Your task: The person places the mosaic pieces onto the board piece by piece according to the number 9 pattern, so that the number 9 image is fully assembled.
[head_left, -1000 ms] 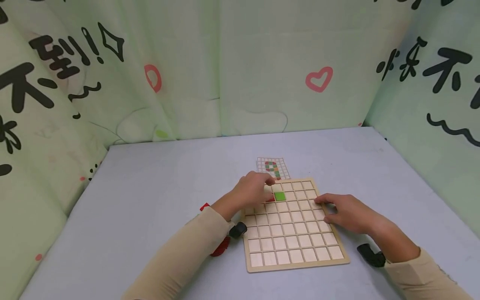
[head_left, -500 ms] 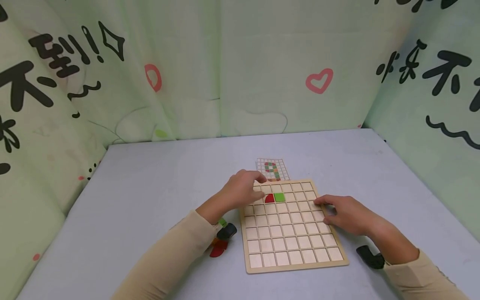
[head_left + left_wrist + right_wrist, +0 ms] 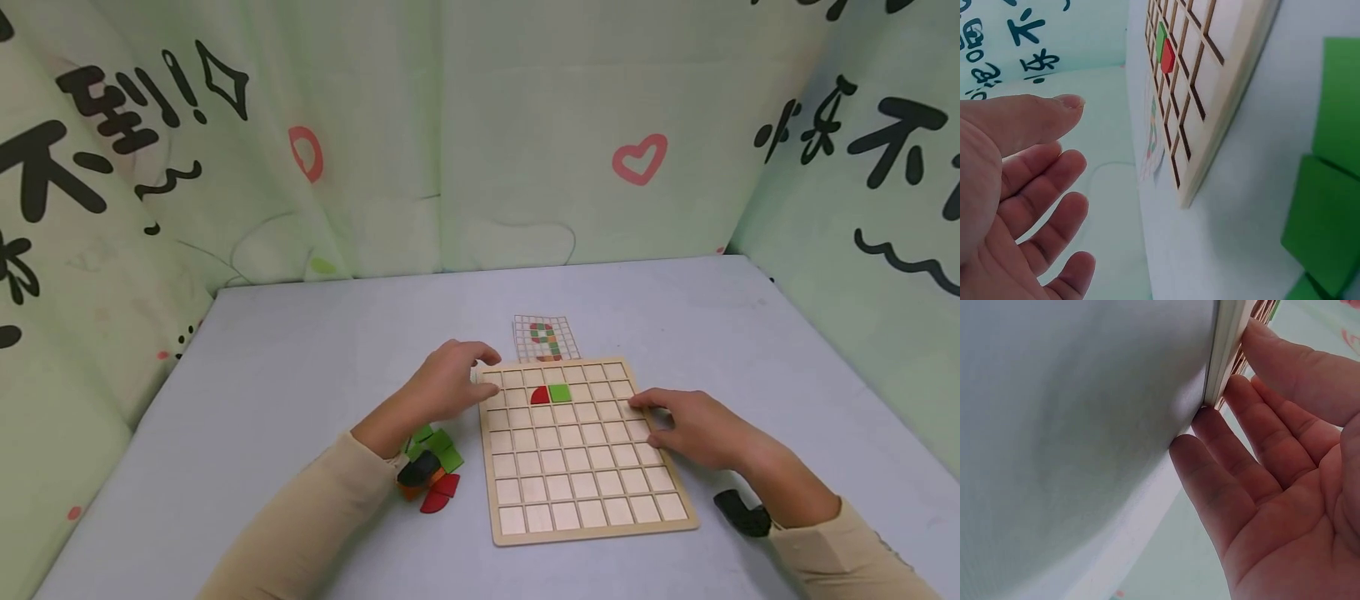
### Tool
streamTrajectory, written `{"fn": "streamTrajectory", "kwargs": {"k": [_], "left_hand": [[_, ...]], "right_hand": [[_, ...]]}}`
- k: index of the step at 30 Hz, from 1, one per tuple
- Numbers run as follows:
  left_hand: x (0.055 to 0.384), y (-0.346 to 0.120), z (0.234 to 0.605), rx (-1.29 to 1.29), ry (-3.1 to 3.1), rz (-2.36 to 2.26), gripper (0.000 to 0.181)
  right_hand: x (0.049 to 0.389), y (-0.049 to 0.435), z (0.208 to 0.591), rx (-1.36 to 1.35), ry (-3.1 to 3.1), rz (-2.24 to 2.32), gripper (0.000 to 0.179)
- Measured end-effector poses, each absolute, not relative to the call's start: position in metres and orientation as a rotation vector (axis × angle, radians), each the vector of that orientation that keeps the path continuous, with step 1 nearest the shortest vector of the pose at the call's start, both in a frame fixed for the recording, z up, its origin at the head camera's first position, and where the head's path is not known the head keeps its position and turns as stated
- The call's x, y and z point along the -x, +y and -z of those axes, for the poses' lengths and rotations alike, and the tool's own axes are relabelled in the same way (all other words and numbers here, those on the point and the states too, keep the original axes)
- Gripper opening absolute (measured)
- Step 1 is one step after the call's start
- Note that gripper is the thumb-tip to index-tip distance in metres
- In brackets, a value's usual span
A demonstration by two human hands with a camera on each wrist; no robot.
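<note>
A wooden grid board (image 3: 595,533) lies flat on the table, with a red quarter-round tile (image 3: 540,395) and a green square tile (image 3: 559,393) side by side in its upper cells. My left hand (image 3: 442,382) is over the board's far left corner, thumb and fingers apart with nothing between them; the left wrist view shows its bare palm. At the right edge, my right hand (image 3: 701,425) rests thumb and fingertips against the frame, fingers fairly straight. In the right wrist view, the thumb (image 3: 1297,369) is at the frame's upper edge and the lower fingertips reach the tabletop.
Left of the board lies a loose pile of green tiles (image 3: 447,450), red tiles (image 3: 441,492) and orange tiles, partly behind the black wrist camera (image 3: 418,469). A printed pattern card (image 3: 566,329) lies beyond the board's far edge. Pale green curtains (image 3: 525,108) surround the table.
My left hand has drawn back left from the red tile, uncovering it beside the green one. More of the tile pile shows as the left arm shifts. The right hand stays at the board's edge.
</note>
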State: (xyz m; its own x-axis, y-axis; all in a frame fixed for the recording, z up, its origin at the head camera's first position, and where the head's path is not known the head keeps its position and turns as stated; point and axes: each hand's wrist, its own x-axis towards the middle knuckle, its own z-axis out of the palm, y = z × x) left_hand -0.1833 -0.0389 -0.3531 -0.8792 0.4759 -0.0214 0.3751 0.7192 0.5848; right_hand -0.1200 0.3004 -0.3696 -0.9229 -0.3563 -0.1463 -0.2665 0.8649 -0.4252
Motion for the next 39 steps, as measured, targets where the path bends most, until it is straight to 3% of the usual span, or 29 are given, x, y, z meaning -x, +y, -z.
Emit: {"fn": "streamTrajectory", "kwargs": {"k": [20,39], "left_hand": [[0.182,-0.087,0.365,-0.574,2.720,-0.935,0.040],[0.180,-0.129,0.380,-0.368,2.664,-0.868,0.030]], "right_hand": [[0.121,0.300,0.372,0.435,2.819,0.589,0.048],[0.120,0.300,0.371,0.443,2.815,0.592,0.049]]}}
